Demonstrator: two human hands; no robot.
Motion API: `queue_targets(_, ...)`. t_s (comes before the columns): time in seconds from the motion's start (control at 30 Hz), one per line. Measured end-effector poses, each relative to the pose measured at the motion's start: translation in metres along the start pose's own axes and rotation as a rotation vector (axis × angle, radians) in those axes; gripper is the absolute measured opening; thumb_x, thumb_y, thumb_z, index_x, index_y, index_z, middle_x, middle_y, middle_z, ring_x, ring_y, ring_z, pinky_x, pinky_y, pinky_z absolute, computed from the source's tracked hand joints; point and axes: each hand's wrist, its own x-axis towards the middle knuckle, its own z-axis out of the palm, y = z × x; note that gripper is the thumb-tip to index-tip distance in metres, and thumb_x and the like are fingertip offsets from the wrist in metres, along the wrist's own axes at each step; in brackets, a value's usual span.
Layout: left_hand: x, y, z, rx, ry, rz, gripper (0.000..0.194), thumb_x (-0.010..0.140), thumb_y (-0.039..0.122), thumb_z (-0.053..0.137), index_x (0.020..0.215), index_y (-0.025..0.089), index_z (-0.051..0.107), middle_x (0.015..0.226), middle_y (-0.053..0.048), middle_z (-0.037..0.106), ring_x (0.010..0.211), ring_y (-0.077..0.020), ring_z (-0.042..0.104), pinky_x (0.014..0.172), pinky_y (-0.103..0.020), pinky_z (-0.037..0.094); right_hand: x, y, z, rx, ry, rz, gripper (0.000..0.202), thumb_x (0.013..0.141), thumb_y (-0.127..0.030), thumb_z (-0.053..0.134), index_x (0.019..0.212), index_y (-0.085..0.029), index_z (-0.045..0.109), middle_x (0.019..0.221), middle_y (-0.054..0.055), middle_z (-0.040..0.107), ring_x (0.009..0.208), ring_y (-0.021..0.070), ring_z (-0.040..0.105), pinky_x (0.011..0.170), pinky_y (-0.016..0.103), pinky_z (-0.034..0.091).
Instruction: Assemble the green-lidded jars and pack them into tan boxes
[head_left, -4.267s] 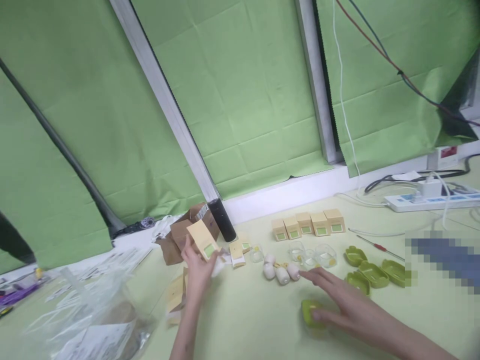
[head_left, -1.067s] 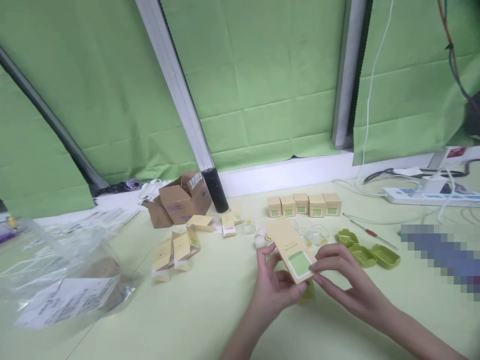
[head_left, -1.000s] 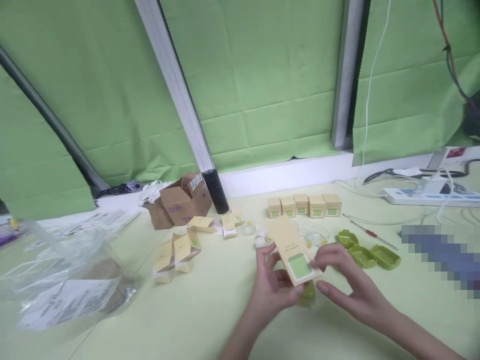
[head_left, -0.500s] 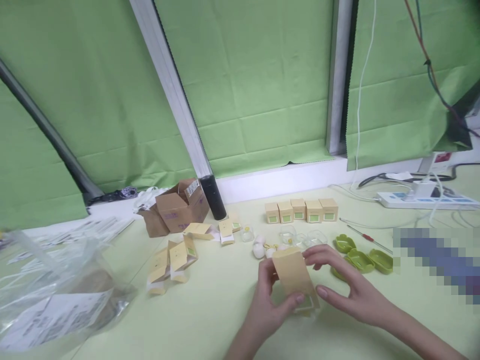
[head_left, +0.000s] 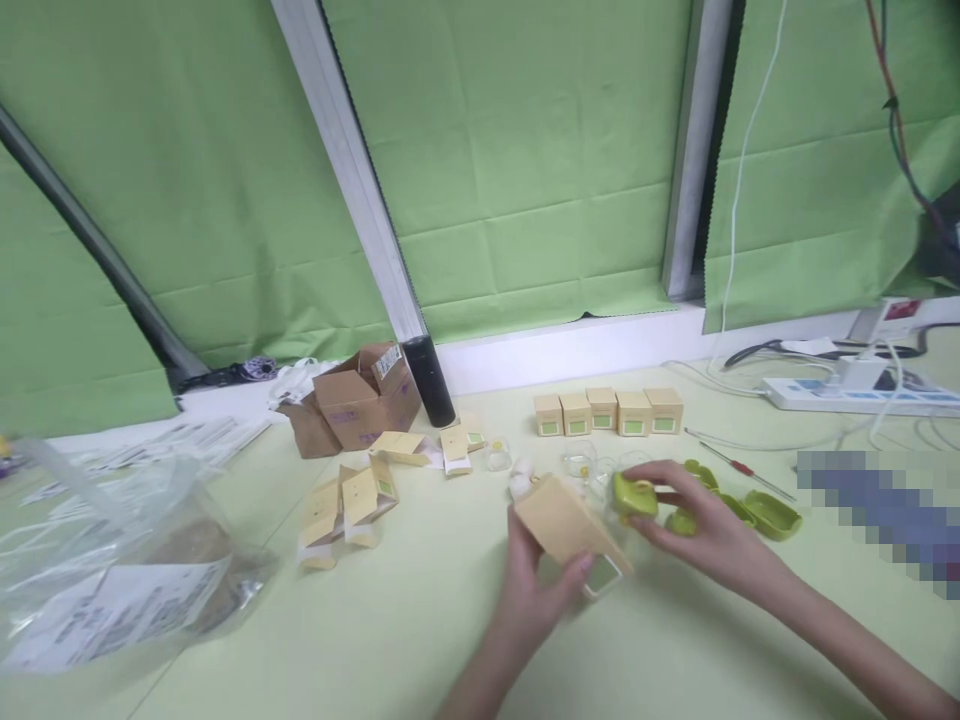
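My left hand [head_left: 534, 585] is wrapped round a small tan cardboard box [head_left: 561, 522], which is tilted and shows a green label on its lower side. Between the thumb and fingers of my right hand [head_left: 701, 520] is a small green rounded plastic piece [head_left: 634, 496], raised just right of the box. More green shell-like pieces [head_left: 774, 514] lie on the table behind that hand. Clear plastic cups [head_left: 578, 458] and a pale round ball [head_left: 520, 485] sit beyond the box, partly hidden by it and my fingers.
Several closed boxes [head_left: 633, 412] stand in a row at the back. Unfolded cartons [head_left: 360, 497], a brown cardboard box [head_left: 364, 405] and a black cylinder [head_left: 429, 380] are left of them. A clear bag [head_left: 150, 580] lies far left. To the right are a screwdriver [head_left: 741, 467] and a power strip [head_left: 862, 397].
My right hand has moved away from the box and taken hold of a green plastic piece. The box in my left hand has tipped further over to the left.
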Motion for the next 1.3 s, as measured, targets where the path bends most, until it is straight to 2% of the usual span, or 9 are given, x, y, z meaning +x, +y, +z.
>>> queue_targets(0.1,-0.008,0.001,0.010,0.133,-0.189,-0.019,0.057,0.074,0.029,0.065,0.122,0.023,0.036,0.121,-0.011,0.050,0.112,-0.0281,0.048,0.093,-0.041,0.039,0.001,-0.003,-0.004,0.181,0.141,0.089,0.036,0.080,-0.038,0.063,0.111,-0.027,0.051,0.116,0.007,0.056,0.102,0.0232,0.059,0.083,0.038,0.054)
queue_targets(0.23,-0.015,0.000,0.019,0.247,-0.406,-0.018,0.051,0.066,0.024,0.071,0.109,0.022,0.044,0.116,-0.010,0.051,0.106,-0.0289,0.051,0.088,-0.041,0.040,-0.004,-0.016,0.002,0.414,0.035,0.110,0.036,0.080,-0.038,0.063,0.113,-0.030,0.050,0.123,0.007,0.051,0.103,0.0226,0.059,0.078,0.036,0.056)
queue_targets(0.4,-0.015,-0.015,0.020,0.168,-0.250,-0.126,0.057,0.068,0.030,0.071,0.108,0.022,0.031,0.110,-0.010,0.052,0.101,-0.0270,0.054,0.084,-0.040,0.042,-0.004,-0.024,-0.003,0.252,-0.218,0.028,0.029,0.073,-0.032,0.072,0.099,-0.027,0.060,0.111,0.005,0.059,0.106,0.0247,0.056,0.082,0.039,0.052)
queue_targets(0.7,-0.009,-0.035,0.018,0.125,-0.214,0.180,0.054,0.078,0.015,0.060,0.119,0.025,0.027,0.122,-0.010,0.044,0.115,-0.0220,0.048,0.097,-0.040,0.039,-0.003,-0.028,-0.008,0.034,-0.478,-0.018,0.018,0.080,-0.039,0.062,0.093,-0.027,0.065,0.110,0.005,0.061,0.110,0.0247,0.052,0.093,0.040,0.042)
queue_targets(0.8,-0.008,-0.037,0.017,0.207,-0.238,0.212,0.040,0.077,0.011,0.060,0.109,0.025,0.040,0.120,-0.007,0.044,0.114,-0.0211,0.048,0.097,-0.039,0.039,-0.004,-0.026,-0.006,0.022,-0.475,0.041,0.017,0.083,-0.041,0.058,0.081,-0.026,0.066,0.114,0.004,0.056,0.114,0.0256,0.048,0.095,0.040,0.039)
queue_targets(0.87,-0.006,-0.034,0.016,0.269,-0.224,0.206,0.035,0.074,0.012,0.063,0.102,0.024,0.045,0.117,-0.006,0.045,0.112,-0.0213,0.048,0.096,-0.038,0.039,-0.004,-0.023,-0.008,0.051,-0.437,0.074,0.017,0.081,-0.041,0.059,0.093,-0.029,0.064,0.118,0.004,0.052,0.112,0.0251,0.048,0.094,0.039,0.041)
queue_targets(1.03,-0.007,-0.022,0.015,0.313,-0.231,0.105,0.036,0.069,0.017,0.069,0.098,0.022,0.049,0.116,-0.007,0.047,0.115,-0.0247,0.045,0.097,-0.040,0.036,-0.003,-0.013,-0.006,0.202,-0.392,0.137,0.020,0.085,-0.032,0.051,0.103,-0.025,0.057,0.101,0.003,0.058,0.075,0.0159,0.056,0.072,0.032,0.048)
queue_targets(1.2,-0.010,-0.020,0.015,0.114,-0.203,-0.014,0.056,0.077,0.022,0.062,0.121,0.025,0.027,0.124,-0.009,0.048,0.113,-0.0220,0.049,0.096,-0.039,0.039,-0.004,-0.013,0.007,0.239,-0.330,0.162,0.017,0.083,-0.034,0.054,0.095,-0.024,0.060,0.093,0.003,0.061,0.075,0.0175,0.056,0.069,0.031,0.046)
queue_targets(1.3,-0.009,-0.022,0.017,0.062,-0.167,-0.039,0.064,0.075,0.020,0.064,0.123,0.026,0.022,0.122,-0.008,0.050,0.113,-0.0214,0.050,0.098,-0.040,0.038,-0.006,-0.011,0.007,0.281,-0.258,0.129,0.034,0.090,-0.046,0.039,0.104,-0.025,0.062,0.103,0.007,0.062,0.086,0.0216,0.057,0.078,0.037,0.046)
